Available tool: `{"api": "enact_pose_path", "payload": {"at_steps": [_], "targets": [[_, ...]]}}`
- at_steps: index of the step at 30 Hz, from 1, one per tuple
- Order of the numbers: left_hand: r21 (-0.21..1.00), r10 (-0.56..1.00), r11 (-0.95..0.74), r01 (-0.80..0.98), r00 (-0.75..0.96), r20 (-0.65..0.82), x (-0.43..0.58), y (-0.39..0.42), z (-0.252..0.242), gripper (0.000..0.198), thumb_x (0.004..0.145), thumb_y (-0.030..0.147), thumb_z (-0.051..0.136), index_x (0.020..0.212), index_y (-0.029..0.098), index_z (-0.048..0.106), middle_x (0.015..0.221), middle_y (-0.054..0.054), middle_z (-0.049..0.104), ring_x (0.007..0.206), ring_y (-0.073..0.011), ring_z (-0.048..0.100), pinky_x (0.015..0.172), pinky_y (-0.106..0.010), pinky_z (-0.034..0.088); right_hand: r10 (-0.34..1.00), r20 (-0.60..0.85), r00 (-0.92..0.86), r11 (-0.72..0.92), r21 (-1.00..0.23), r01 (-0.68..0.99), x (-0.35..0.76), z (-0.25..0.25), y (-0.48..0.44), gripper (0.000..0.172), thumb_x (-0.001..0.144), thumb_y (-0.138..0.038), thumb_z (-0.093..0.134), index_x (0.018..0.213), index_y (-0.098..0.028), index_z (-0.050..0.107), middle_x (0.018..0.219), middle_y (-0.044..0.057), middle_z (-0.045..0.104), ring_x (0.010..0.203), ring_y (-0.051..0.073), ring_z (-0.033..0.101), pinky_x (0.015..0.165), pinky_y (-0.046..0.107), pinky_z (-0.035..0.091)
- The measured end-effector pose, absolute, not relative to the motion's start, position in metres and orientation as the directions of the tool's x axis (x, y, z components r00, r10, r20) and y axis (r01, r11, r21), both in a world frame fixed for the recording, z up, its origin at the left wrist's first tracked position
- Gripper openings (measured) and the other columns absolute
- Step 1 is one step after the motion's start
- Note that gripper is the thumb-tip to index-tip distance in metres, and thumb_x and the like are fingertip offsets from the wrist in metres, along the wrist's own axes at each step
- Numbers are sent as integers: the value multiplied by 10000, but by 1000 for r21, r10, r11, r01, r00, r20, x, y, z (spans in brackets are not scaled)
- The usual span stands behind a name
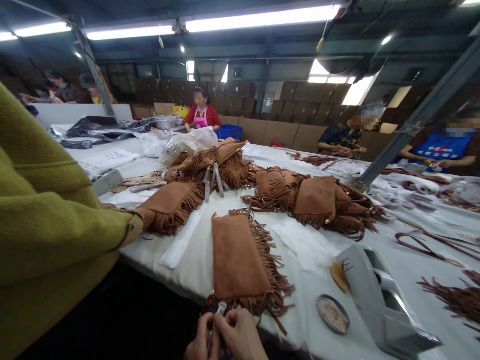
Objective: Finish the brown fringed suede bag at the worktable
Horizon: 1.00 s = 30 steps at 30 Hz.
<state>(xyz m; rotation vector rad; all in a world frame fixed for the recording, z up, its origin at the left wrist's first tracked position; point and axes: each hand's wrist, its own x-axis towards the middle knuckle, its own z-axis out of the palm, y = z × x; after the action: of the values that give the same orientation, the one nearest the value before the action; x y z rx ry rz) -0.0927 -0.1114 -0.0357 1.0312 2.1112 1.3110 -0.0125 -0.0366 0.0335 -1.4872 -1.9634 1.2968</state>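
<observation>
At the table's front edge, my left hand (202,341) and my right hand (242,332) are close together, fingers pinched. A small whitish, clear-looking piece (222,308) sticks up between the fingertips, gripped by my right hand. Whatever my left fingers hold is hidden. Right beyond them a brown suede fringed bag (240,257) lies flat, its near end touching or almost touching my fingers. Its fringe spreads along the right side. A dark strip of white paper-like wrapping (182,240) lies left of the bag.
More fringed bags (315,200) are piled behind. A grey tape dispenser (386,300) and a round dish (333,314) stand right. A co-worker's yellow-green sleeve (63,220) reaches in from the left. A slanted metal post (416,120) rises at right. Other people work across the table.
</observation>
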Motion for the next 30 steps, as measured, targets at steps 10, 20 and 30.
{"api": "enact_pose_path", "payload": {"at_steps": [10, 20, 30], "targets": [[942, 802, 270, 200, -588, -105, -101, -112, -19, 433, 806, 456, 456, 1056, 152, 637, 977, -143, 733, 937, -286, 662, 821, -350, 498, 831, -324, -453, -102, -888, 449, -7, 42, -33, 385, 728, -411, 505, 433, -167, 468, 416, -44, 367, 433, 77, 312, 430, 233, 190], [832, 857, 224, -508, -303, -416, -105, -103, 18, 476, 628, 552, 711, 849, 134, 661, 488, 21, 595, 302, -22, 369, 316, -148, 246, 792, -388, -472, -374, -919, 126, 6, 34, -34, 291, 605, -373, 658, 765, -187, 501, 487, -52, 574, 372, 75, 434, 396, 177, 306], [885, 810, 271, -379, -406, -422, -112, -104, 19, 519, 563, 649, 687, 630, 139, 615, 380, 56, 481, 285, -28, 241, 314, -187, 145, 925, -148, -351, -54, -963, 263, 31, 12, -45, 257, 753, -435, 538, 782, -182, 573, 613, 9, 614, 506, 140, 540, 479, 242, 403]]}}
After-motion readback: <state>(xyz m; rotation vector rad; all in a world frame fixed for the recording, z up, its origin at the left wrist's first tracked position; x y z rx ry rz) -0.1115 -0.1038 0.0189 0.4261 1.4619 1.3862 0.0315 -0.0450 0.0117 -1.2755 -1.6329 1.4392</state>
